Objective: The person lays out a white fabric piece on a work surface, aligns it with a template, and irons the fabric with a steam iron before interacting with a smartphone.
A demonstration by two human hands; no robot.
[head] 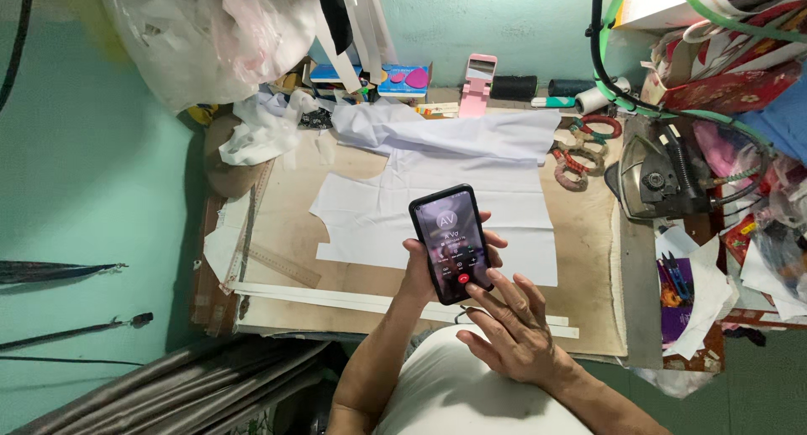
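Left hand: the left hand (420, 271) is closed around a phone (450, 242), fingers wrapped about its back and edges, holding it upright with the lit screen facing up.
Right hand: the right hand (508, 326) is open, fingers loosely spread, holding nothing; one fingertip touches the lower part of the phone's screen.
Phone: dark case, raised over the near middle of the worktop (588, 317), above the cloth and not resting on it.
White cloth: a cut piece of white cloth (378, 208) lies flat across the middle of the worktop, just behind the phone, with a rumpled fold toward the far edge.
White strips: long white strips (319, 299) run along the near edge, passing under the left forearm.
Ruler: a wooden ruler (282, 265) lies slanted near the left edge, beside the cloth.
Iron: a dark iron (651, 181) sits at the right edge, its cord looping upward.
Bracelets: red and green bracelets (584, 149) lie near the far right corner, between the cloth and the iron.
Phone stand: a pink phone stand (477, 86) stands at the far edge against the wall.
Plastic bag: a full plastic bag (210, 31) hangs over the far left corner.
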